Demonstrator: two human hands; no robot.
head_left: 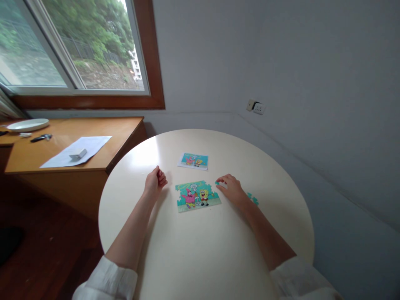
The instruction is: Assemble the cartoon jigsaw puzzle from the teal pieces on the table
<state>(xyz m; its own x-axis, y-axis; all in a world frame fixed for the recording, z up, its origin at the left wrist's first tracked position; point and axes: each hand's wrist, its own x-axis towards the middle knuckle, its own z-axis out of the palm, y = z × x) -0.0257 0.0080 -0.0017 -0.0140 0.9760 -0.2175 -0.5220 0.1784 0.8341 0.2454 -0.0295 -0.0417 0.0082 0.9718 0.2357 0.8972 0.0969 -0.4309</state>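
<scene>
A nearly whole cartoon jigsaw puzzle (197, 196) lies flat in the middle of a round cream table (187, 258). My right hand (230, 189) rests at the puzzle's upper right corner, its fingertips pinching a small teal puzzle piece (216, 183). My left hand (154, 182) lies on the table left of the puzzle, fingers curled into a loose fist with nothing seen in it. Beyond the puzzle lies a small reference picture card (193, 161). A few loose teal pieces (253, 198) sit on the table just behind my right wrist.
A wooden desk (103, 137) stands at the left under a window, bearing a white sheet of paper (76, 151), a small grey object, a white plate (28, 124) and a dark pen-like item. A wall socket (256, 107) is on the right wall.
</scene>
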